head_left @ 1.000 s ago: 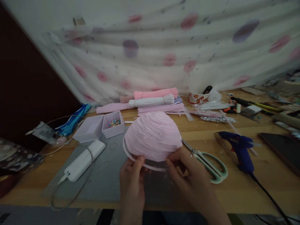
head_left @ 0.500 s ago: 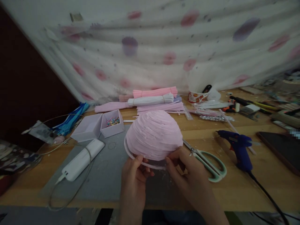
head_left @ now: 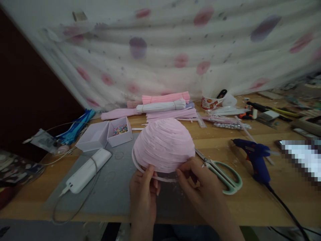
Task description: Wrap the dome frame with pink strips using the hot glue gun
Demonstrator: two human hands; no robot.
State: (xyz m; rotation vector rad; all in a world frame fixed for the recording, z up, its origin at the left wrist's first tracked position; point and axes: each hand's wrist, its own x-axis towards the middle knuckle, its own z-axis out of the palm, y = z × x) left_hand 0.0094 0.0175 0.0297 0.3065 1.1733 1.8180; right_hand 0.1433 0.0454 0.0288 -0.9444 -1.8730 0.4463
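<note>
A pale pink dome, wound in ridged rows of what look like fuzzy chenille stems, is held over the grey mat. A loose pink strip curves around its left and lower edge, with a gap below the rim. My left hand grips the near edge, thumb on the dome's lower rows and fingers curled under. My right hand pinches at the lower right rim, where the fingertips partly hide the strip. Beside that hand lie green-handled scissors.
A blue glue gun with its cord lies at right, near a dark device with a pixelated area. A white power bank rests on the mat. Behind are a bead box, stem bundles and a paper tub.
My left thumb has shifted up onto the dome's lower rows. The dome has moved slightly left. My right hand keeps its pinch at the rim. The device at right now shows a bright pixelated area.
</note>
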